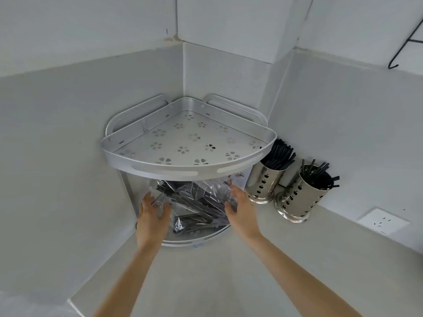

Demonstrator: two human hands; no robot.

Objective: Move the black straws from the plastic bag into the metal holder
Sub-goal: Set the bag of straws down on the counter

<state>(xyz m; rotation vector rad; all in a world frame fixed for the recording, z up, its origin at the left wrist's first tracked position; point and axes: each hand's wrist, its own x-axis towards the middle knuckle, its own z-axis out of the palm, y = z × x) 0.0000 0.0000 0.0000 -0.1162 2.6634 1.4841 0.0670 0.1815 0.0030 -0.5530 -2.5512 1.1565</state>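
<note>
Evidently light and crinkly, the plastic bag [194, 197] of black straws [183, 195] sits on the lower shelf [206, 240], both open hands, left hand [152, 216] and right hand [242, 209], flanking its slippery ends.

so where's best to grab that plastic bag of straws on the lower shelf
Probably by its two ends, from the open front. The plastic bag lies crosswise on the lower shelf, with the upper shelf close overhead, so reaching down is blocked. The left hand and right hand flank it.
</note>
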